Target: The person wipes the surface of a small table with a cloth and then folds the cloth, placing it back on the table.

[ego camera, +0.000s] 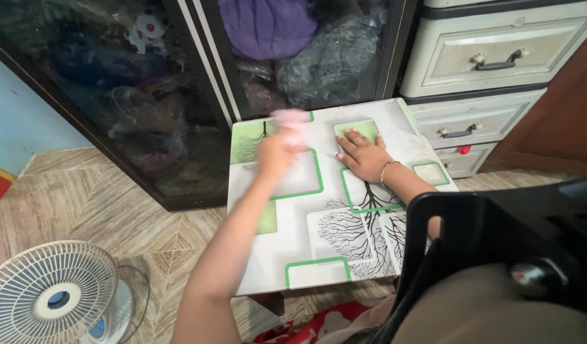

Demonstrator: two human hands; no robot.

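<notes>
Hands: left (275,153) grips pink cloth (291,121) near table (319,255) edge.

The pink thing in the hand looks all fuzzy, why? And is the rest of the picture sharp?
In the head view, the soft pink cloth in the left hand is smeared by motion blur, so its shape is unclear. The right hand lies flat and sharp on the small white table with green squares and tree prints. The dark glass cabinet doors show dim reflections.
</notes>
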